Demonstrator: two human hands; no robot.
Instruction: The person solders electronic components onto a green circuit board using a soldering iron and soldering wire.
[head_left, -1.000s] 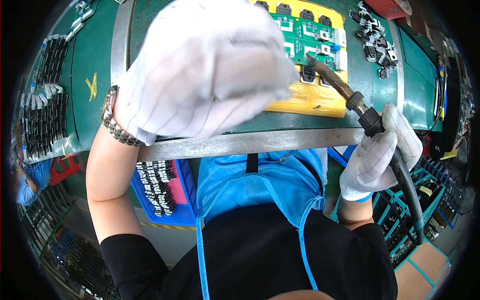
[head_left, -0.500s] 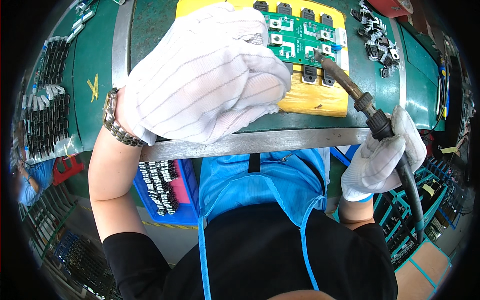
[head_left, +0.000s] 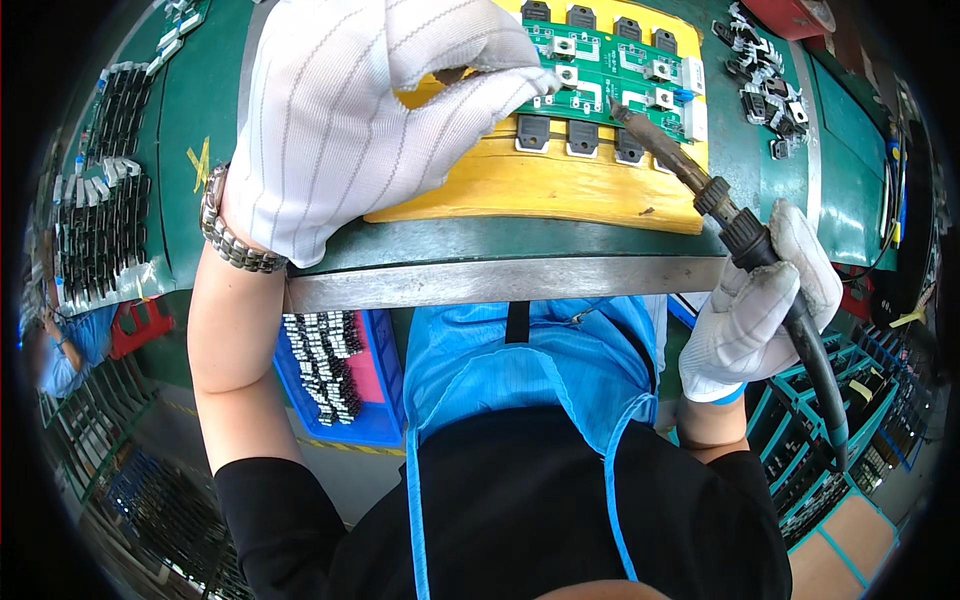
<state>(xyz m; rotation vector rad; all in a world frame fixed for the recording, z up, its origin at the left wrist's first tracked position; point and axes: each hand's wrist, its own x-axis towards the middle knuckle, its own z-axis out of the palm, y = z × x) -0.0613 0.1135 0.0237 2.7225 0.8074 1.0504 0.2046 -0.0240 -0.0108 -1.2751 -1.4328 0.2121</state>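
A green circuit board (head_left: 588,105) lies on a yellow board (head_left: 470,190), with black flat components (head_left: 582,138) sticking out along its long sides. My right hand (head_left: 765,305), in a white glove, is closed round a soldering iron (head_left: 742,232). The iron's dark tip reaches the middle of the circuit board. My left hand (head_left: 370,130), also gloved, comes in over the yellow board. Its thumb and forefinger are pinched together at the circuit board's left end. What sits between those fingertips, if anything, is too small to tell.
Loose black components (head_left: 770,95) lie in a heap at the right, near a red container (head_left: 790,15). Rows of similar parts (head_left: 100,225) stand at the left. Below the table's metal edge (head_left: 500,283) is a blue bin (head_left: 375,425) holding more parts.
My left hand has turned from a closed, knuckles-up pose to a visible pinch at the board's end. The iron's tip has shifted left along the circuit board.
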